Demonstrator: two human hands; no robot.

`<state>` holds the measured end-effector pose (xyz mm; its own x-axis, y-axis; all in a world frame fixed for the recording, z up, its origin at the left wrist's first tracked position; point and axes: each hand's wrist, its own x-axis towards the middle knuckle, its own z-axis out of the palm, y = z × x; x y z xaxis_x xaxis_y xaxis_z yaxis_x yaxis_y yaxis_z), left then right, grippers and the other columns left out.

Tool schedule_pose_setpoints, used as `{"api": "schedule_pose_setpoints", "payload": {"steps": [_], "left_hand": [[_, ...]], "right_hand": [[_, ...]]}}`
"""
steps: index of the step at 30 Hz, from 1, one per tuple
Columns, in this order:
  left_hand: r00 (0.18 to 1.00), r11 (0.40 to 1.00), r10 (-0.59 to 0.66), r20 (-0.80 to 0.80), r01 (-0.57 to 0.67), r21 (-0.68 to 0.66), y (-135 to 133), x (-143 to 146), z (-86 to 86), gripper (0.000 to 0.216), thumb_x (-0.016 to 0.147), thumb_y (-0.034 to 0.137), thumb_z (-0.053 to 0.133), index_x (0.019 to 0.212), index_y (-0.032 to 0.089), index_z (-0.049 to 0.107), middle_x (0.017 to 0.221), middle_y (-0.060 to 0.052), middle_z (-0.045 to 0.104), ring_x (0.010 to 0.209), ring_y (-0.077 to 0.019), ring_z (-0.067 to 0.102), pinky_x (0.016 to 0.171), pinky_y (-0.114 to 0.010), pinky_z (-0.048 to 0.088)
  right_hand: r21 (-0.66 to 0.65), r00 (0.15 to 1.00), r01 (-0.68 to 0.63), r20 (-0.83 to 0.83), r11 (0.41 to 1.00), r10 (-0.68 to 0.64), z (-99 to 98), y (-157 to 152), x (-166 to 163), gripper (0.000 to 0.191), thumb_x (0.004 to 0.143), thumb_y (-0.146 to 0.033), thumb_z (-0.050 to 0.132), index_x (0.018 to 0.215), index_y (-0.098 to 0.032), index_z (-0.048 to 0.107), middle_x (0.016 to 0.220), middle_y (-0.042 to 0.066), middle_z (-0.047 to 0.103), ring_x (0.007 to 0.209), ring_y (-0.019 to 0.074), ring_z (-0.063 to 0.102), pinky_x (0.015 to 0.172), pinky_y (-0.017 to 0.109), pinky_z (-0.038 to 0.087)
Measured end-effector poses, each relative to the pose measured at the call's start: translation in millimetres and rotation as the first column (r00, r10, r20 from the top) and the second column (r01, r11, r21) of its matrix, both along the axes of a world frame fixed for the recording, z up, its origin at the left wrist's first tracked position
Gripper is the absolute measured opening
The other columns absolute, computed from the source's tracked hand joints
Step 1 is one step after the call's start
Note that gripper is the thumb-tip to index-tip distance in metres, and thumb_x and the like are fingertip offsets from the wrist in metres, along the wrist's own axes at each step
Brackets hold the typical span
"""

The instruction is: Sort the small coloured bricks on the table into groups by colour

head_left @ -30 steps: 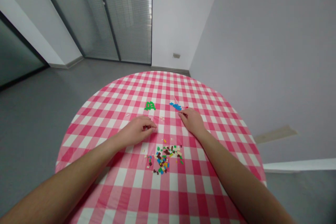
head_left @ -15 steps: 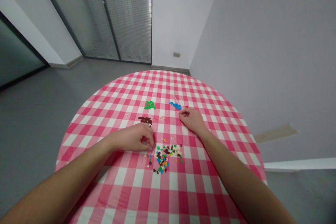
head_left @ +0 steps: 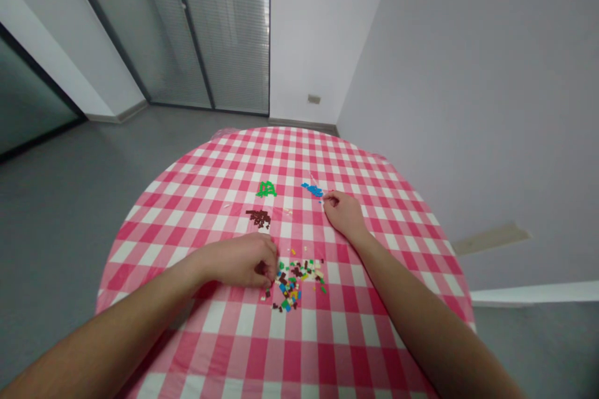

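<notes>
My left hand [head_left: 243,260] rests on the round table with the red-and-white checked cloth [head_left: 224,156]. Its fingers are pinched together at the left edge of a mixed pile of tiny coloured bricks [head_left: 296,280]; what they hold is too small to see. My right hand [head_left: 343,212] lies farther back with its fingers curled at the end of a small group of blue bricks [head_left: 312,188]. A small heap of brown bricks [head_left: 259,217] and a heap of green bricks [head_left: 267,188] lie beyond my left hand.
The table's far edge curves round near a grey wall on the right. Grey floor lies to the left, with glass doors and blinds at the back. A few stray pale bricks [head_left: 287,211] lie between the heaps.
My left hand has drawn back from the brown heap toward me and now pinches at the mixed pile. The right hand has stayed by the blue bricks, shifting slightly.
</notes>
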<state>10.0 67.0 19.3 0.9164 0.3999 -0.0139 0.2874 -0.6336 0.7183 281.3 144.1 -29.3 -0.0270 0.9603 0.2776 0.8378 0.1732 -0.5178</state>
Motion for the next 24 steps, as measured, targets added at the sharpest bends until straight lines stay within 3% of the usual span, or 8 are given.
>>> {"api": "schedule_pose_setpoints", "payload": {"steps": [6,12,24], "left_hand": [[1.000,1.000,0.014,-0.005,-0.014,0.014,0.0,-1.6,-1.2,0.020,0.072,0.002,0.063,0.073,0.021,0.070,0.074,0.000,0.069,0.075,-0.0157,0.061,0.075,-0.027,0.048],[1.000,1.000,-0.002,-0.008,0.002,0.003,0.7,-1.1,0.9,0.018,0.079,0.004,0.060,0.071,0.019,0.066,0.075,-0.001,0.067,0.075,-0.0158,0.060,0.075,-0.028,0.045],[0.981,0.979,0.193,0.002,-0.192,-0.069,3.5,2.5,0.6,0.013,0.084,0.011,0.054,0.081,0.018,0.064,0.082,-0.003,0.068,0.074,-0.0157,0.060,0.069,-0.028,0.046]], "right_hand": [[-0.022,0.999,-0.036,0.014,0.999,0.036,0.3,-0.7,0.7,0.023,0.082,-0.022,0.054,0.089,-0.020,0.076,0.083,0.005,0.075,0.070,0.0191,0.065,0.066,0.028,0.045],[-0.032,0.996,-0.059,0.059,0.998,0.061,2.0,-1.8,-0.4,0.026,0.084,-0.022,0.054,0.093,-0.022,0.078,0.094,0.005,0.076,0.080,0.0205,0.068,0.073,0.030,0.048],[-0.036,0.993,-0.079,0.086,0.996,0.082,3.5,-3.9,-1.1,0.027,0.085,-0.020,0.054,0.096,-0.021,0.078,0.099,0.006,0.075,0.087,0.0210,0.067,0.080,0.031,0.050]]}}
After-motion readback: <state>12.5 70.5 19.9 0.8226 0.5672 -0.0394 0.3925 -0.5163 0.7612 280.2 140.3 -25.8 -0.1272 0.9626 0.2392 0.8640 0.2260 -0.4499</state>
